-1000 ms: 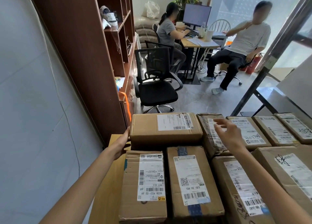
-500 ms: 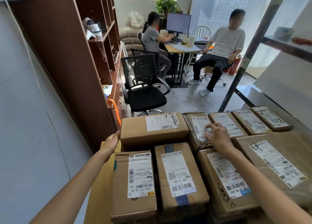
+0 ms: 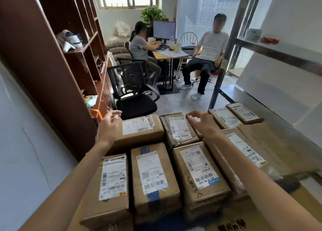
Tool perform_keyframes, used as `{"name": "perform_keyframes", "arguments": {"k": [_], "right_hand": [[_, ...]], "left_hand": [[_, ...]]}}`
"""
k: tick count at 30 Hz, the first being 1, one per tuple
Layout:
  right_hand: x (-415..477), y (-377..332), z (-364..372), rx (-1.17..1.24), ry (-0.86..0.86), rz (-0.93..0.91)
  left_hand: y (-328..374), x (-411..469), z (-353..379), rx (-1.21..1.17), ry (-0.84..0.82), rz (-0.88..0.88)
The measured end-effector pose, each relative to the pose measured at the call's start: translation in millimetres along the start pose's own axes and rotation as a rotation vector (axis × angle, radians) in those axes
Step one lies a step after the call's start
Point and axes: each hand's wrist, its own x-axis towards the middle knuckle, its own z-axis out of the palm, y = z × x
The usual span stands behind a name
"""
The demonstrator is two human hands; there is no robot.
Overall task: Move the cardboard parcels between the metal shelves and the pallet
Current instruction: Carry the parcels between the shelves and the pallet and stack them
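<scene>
your left hand (image 3: 108, 125) hangs loose-fingered and empty at the left end of the wide cardboard parcel (image 3: 141, 131); can't tell if it touches. your right hand (image 3: 203, 122), relaxed and holding nothing, hovers over the back row beside the crumpled parcel (image 3: 179, 129), covering most of another. what's under the stack is hidden. metal shelf (image 3: 278, 54) on the right, cut off.
</scene>
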Motion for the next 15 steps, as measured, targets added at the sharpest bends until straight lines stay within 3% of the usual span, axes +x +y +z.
{"name": "perform_keyframes", "arguments": {"k": [4, 15], "right_hand": [[6, 23, -44, -0.002, -0.02, -0.067], [-3, 134, -143, 0.008, -0.093, -0.056]], "left_hand": [[51, -31, 61, -0.082, -0.066, 0.064], [124, -105, 197, -0.12, -0.172, -0.027]]}}
